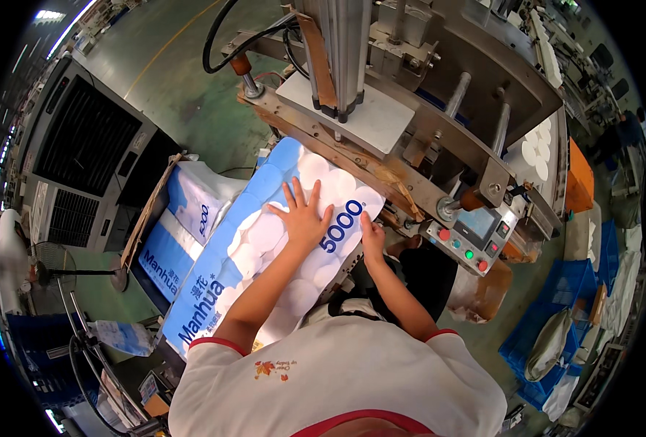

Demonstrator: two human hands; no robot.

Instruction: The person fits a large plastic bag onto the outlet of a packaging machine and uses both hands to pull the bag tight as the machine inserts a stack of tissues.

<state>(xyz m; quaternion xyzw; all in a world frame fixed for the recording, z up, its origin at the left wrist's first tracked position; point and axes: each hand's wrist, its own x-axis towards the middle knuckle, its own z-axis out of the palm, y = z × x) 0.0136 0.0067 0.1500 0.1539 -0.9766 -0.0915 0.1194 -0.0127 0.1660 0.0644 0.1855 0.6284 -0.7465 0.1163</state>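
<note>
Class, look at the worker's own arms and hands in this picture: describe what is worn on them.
Both hands, left hand and right hand, are bare, with no gloves. The forearms are bare too. Short white sleeves with red trim end near the upper arms.

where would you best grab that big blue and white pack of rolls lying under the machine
Probably by its two long side edges, one hand each side, from the near end. The pack lies flat and long, its far end tucked under the machine's sealing bar. The left hand lies spread flat on top and the right hand is at the right edge; the smooth film top gives no hold.
</note>
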